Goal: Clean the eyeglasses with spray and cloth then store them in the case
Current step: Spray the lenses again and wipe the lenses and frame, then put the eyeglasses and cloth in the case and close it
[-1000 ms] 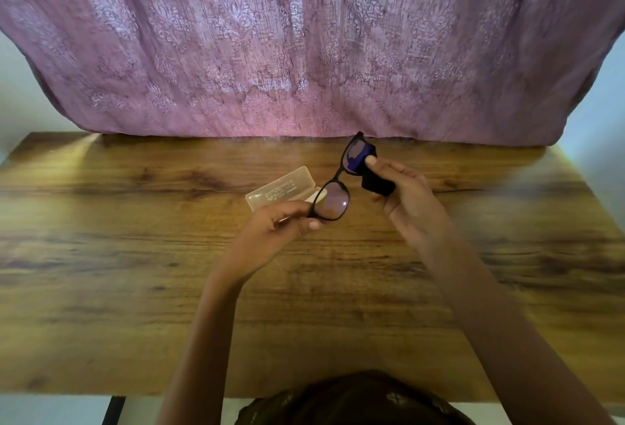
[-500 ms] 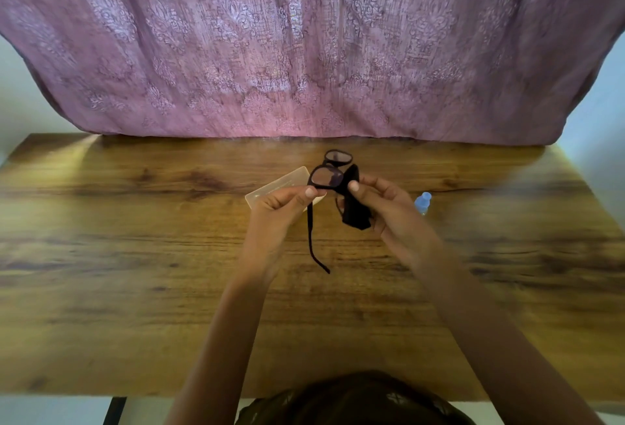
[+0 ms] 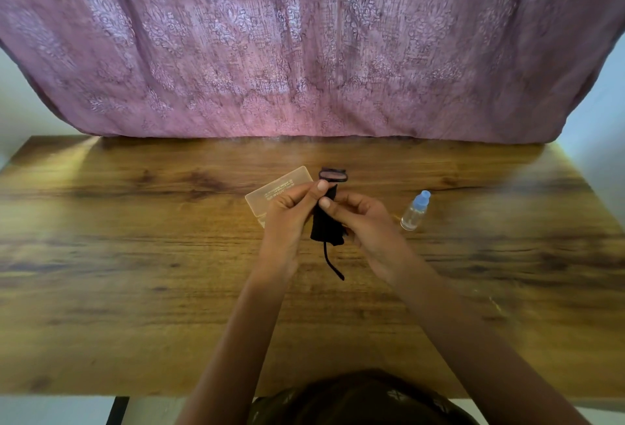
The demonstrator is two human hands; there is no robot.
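The black-framed eyeglasses (image 3: 333,175) are held in the air over the middle of the brown wood-grain counter (image 3: 135,272) and are not yet in the case. The left hand (image 3: 287,216) has its grip closed, with thumb and forefinger pinching the frame just below the one lens that shows. This hold probably steadies the frame against twisting under the rubbing. The right hand (image 3: 367,226) has its grip closed on the black cleaning cloth (image 3: 326,225), thumb on the near face. The cloth appears to wrap the hidden lens, so this is judged to be the wiping step. One thin black temple arm (image 3: 333,264) hangs free toward 6 o'clock below the cloth. The clear rectangular plastic case (image 3: 277,189) lies flat at 10 o'clock from the hands, partly behind the left hand and near enough for storage. The small clear spray bottle with blue cap (image 3: 415,210) rests on the counter at 3 o'clock, apart from the right hand. Half a second ago both lenses showed; now only one does. The cloth hangs lower over the frame, the temple arm hangs beneath the cloth instead of at its 9 o'clock side, and the bottle is fully exposed.
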